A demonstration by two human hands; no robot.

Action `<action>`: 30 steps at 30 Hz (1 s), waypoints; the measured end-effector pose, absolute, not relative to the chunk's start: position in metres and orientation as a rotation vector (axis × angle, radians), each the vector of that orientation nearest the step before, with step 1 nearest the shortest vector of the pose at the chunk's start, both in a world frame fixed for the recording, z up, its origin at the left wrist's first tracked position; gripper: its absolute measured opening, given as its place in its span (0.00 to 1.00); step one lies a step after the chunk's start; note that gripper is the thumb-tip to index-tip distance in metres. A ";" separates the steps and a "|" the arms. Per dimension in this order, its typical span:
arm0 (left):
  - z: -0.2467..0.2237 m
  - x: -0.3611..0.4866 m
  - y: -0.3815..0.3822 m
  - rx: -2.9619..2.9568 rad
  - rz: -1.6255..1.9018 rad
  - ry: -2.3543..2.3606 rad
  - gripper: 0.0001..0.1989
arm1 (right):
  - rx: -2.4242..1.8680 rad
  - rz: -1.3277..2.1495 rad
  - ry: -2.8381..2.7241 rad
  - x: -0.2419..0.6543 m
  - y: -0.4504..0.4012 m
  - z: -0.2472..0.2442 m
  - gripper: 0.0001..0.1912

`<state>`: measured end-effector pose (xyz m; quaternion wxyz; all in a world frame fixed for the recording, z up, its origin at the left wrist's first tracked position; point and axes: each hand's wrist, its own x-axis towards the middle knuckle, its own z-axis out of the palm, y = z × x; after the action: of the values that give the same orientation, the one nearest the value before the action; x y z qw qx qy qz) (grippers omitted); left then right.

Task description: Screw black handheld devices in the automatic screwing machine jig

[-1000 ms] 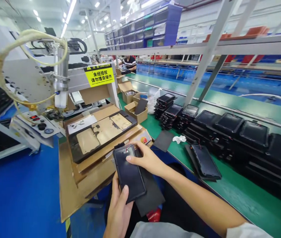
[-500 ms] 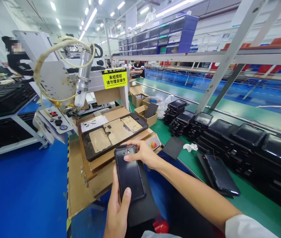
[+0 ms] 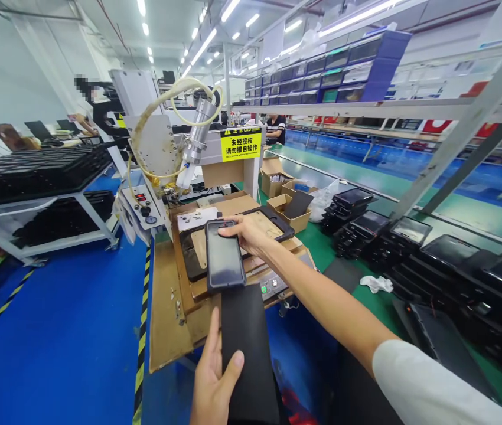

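The right hand [image 3: 244,233] grips the glossy, black-framed rectangular panel [image 3: 224,262] at the near side of the black rectangular fixture tray [image 3: 189,254]. Nearer than the tray, the left hand [image 3: 216,381] holds the flat black rectangular sheet [image 3: 248,348]. Apparent step: panel handling; the next move calls for steady grip.

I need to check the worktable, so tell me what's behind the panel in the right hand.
Behind the panel is a dark tray, showing on both sides. The panel and right hand cover its middle, so what lies there cannot be seen.
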<state>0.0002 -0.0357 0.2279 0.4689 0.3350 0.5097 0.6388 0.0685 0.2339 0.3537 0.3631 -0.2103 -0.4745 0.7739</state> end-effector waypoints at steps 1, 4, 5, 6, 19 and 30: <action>0.216 0.002 -0.039 0.795 1.561 1.226 0.43 | -0.551 1.997 -1.221 0.059 0.247 0.355 0.25; 0.174 0.010 -0.049 0.741 1.509 1.117 0.44 | -0.579 2.018 -1.230 0.032 0.280 0.355 0.22; 0.160 0.013 -0.052 0.727 1.494 1.078 0.44 | -0.583 2.024 -1.241 0.024 0.288 0.354 0.22; 0.148 0.016 -0.054 0.710 1.485 1.042 0.45 | -0.592 2.030 -1.257 0.017 0.295 0.352 0.22; 0.079 0.008 -0.046 0.593 1.422 1.047 0.44 | -0.542 1.872 -1.581 -0.016 0.332 0.301 0.47; 0.049 0.018 -0.038 0.466 1.410 0.928 0.42 | -0.609 1.130 -2.331 -0.014 0.352 0.302 0.18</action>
<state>0.0182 -0.0378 0.0487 0.6405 0.2043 0.4070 0.6184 -0.0140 0.3519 0.3020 0.2382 -0.2222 -0.8508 0.4124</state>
